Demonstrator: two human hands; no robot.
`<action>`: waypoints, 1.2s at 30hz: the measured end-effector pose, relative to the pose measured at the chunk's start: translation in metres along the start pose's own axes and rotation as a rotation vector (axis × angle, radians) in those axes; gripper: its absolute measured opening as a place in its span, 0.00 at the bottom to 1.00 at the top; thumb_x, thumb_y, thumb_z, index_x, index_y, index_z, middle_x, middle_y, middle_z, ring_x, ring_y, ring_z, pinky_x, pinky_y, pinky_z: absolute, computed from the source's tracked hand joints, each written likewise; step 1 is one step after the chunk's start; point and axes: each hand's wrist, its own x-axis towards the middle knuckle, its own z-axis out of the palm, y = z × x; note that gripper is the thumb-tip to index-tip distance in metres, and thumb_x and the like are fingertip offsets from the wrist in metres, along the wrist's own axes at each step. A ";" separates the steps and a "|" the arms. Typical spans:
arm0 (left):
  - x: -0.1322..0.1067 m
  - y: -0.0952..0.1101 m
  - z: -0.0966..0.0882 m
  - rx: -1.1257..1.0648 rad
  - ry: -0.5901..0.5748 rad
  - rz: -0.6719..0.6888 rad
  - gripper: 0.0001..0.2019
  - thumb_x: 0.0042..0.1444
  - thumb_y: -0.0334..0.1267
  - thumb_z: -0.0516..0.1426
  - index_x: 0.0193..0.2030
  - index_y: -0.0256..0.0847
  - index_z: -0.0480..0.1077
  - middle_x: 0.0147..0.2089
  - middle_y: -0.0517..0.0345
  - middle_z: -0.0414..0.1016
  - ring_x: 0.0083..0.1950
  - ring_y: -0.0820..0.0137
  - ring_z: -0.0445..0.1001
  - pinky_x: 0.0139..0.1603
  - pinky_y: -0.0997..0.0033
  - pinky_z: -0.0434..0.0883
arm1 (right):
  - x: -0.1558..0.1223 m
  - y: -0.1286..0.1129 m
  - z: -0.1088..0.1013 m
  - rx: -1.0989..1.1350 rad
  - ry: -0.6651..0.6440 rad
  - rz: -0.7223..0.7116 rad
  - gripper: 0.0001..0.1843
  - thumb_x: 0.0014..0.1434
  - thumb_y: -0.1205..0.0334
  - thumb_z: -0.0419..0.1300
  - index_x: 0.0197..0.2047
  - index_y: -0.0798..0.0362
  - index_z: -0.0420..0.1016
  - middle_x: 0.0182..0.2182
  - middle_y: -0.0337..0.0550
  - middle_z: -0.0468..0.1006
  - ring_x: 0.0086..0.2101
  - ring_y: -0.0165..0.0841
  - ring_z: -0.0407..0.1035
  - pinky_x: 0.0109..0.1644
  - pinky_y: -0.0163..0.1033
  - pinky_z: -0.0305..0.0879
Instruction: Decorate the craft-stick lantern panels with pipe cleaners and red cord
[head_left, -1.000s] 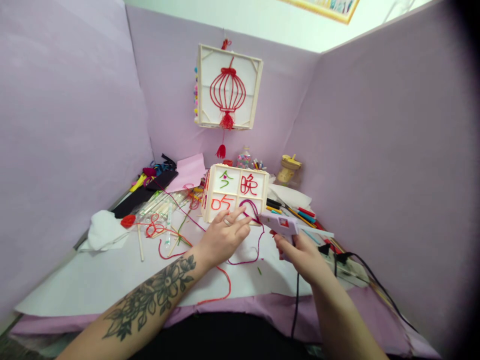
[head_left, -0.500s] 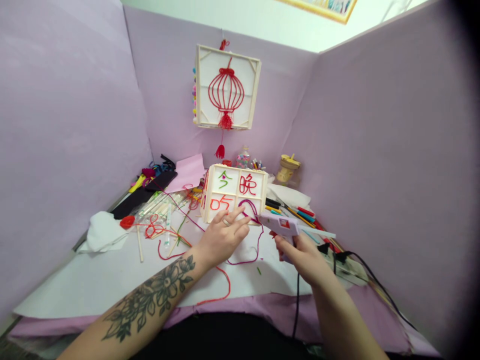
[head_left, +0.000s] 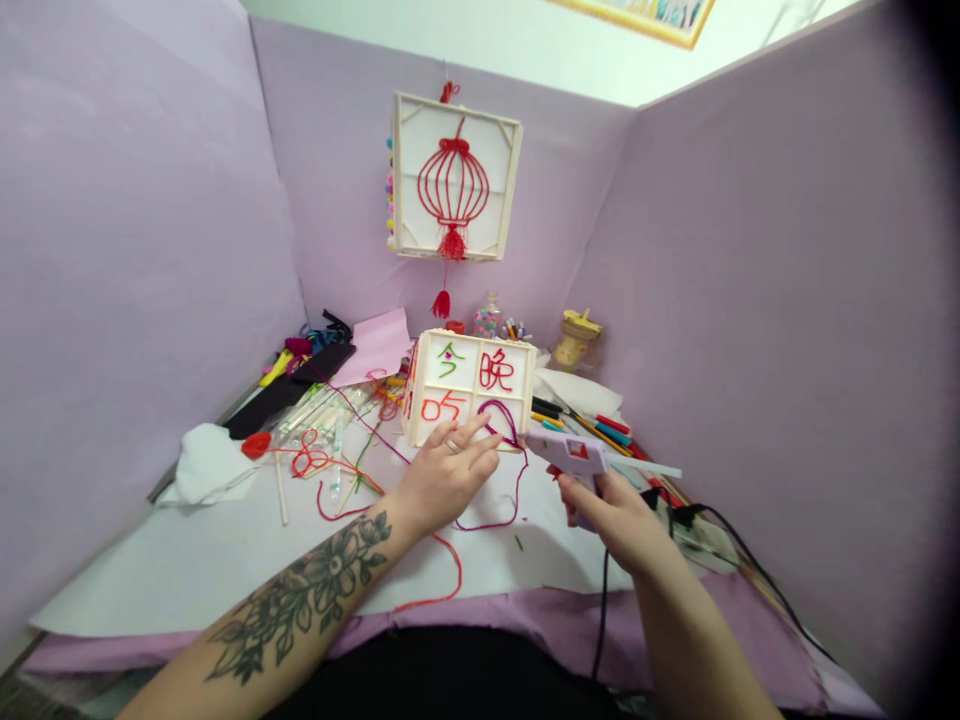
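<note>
In the head view, a box lantern [head_left: 469,382] with a pale stick frame stands on white paper, bearing yarn characters in green, red and orange. In its lower right panel lies a loop of purple yarn [head_left: 498,407], its loose tail [head_left: 517,500] trailing over the paper. My left hand [head_left: 450,475] reaches over the lantern's lower front, fingers stretched out at the purple yarn. To the right, my right hand [head_left: 607,510] is wrapped round a lilac hot glue gun [head_left: 562,450]. The gun's nozzle points left, close to the lantern's lower right corner. A white glue stick [head_left: 649,466] juts from its back.
A second lantern [head_left: 457,180] hangs above, with a red tassel [head_left: 441,304] beneath. At left lie red yarn [head_left: 309,455], wooden sticks [head_left: 282,490] and white cloth [head_left: 204,465]. Pens [head_left: 611,433] lie at right. The gun's black cord [head_left: 603,610] drops over the front edge.
My right hand and the glue gun have shifted slightly right and down, so the nozzle is farther from the purple yarn. My left hand has stayed in place.
</note>
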 end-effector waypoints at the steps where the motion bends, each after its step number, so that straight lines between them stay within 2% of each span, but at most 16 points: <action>1: 0.000 0.000 0.000 -0.002 0.000 -0.001 0.12 0.66 0.30 0.47 0.42 0.42 0.72 0.55 0.56 0.76 0.66 0.65 0.64 0.61 0.60 0.55 | -0.001 0.000 0.000 0.006 -0.007 0.003 0.23 0.51 0.45 0.60 0.41 0.56 0.71 0.25 0.37 0.67 0.24 0.29 0.65 0.26 0.36 0.66; 9: 0.000 0.000 -0.001 -0.012 0.015 -0.002 0.11 0.66 0.30 0.47 0.43 0.41 0.70 0.55 0.57 0.76 0.65 0.64 0.65 0.62 0.60 0.55 | 0.003 0.005 0.005 -0.012 0.003 0.013 0.23 0.51 0.45 0.60 0.41 0.56 0.72 0.26 0.39 0.70 0.24 0.29 0.66 0.27 0.36 0.66; 18: 0.000 0.000 -0.001 -0.028 0.008 -0.012 0.11 0.66 0.30 0.47 0.43 0.41 0.70 0.55 0.57 0.76 0.66 0.65 0.64 0.64 0.60 0.53 | -0.009 0.004 -0.002 0.000 0.013 0.024 0.21 0.53 0.47 0.59 0.41 0.55 0.71 0.27 0.38 0.69 0.25 0.28 0.65 0.26 0.35 0.67; 25: 0.000 0.000 0.002 -0.029 0.027 -0.008 0.11 0.66 0.30 0.47 0.42 0.41 0.70 0.55 0.60 0.76 0.65 0.64 0.65 0.63 0.60 0.53 | -0.002 0.004 0.002 0.001 -0.025 0.004 0.21 0.51 0.46 0.61 0.39 0.55 0.70 0.26 0.38 0.69 0.24 0.28 0.65 0.26 0.35 0.66; 29: -0.001 -0.001 0.003 -0.023 0.019 -0.007 0.11 0.66 0.30 0.47 0.43 0.42 0.70 0.55 0.60 0.76 0.65 0.64 0.65 0.61 0.60 0.55 | -0.005 0.004 -0.005 -0.012 -0.029 0.032 0.22 0.50 0.46 0.62 0.40 0.56 0.71 0.27 0.39 0.70 0.24 0.28 0.65 0.26 0.35 0.66; 33: -0.001 -0.002 0.003 -0.024 0.039 -0.001 0.11 0.66 0.29 0.47 0.43 0.41 0.70 0.55 0.61 0.77 0.66 0.64 0.64 0.61 0.59 0.55 | -0.007 0.003 -0.017 -0.027 -0.012 -0.033 0.22 0.53 0.45 0.61 0.39 0.56 0.71 0.24 0.38 0.69 0.24 0.29 0.65 0.26 0.34 0.65; 36: -0.001 -0.002 0.003 -0.029 0.048 -0.004 0.11 0.66 0.29 0.47 0.42 0.41 0.70 0.55 0.62 0.77 0.65 0.64 0.65 0.62 0.59 0.55 | -0.002 0.001 -0.015 -0.018 0.006 -0.096 0.24 0.54 0.42 0.60 0.39 0.56 0.71 0.21 0.37 0.68 0.23 0.29 0.65 0.25 0.34 0.65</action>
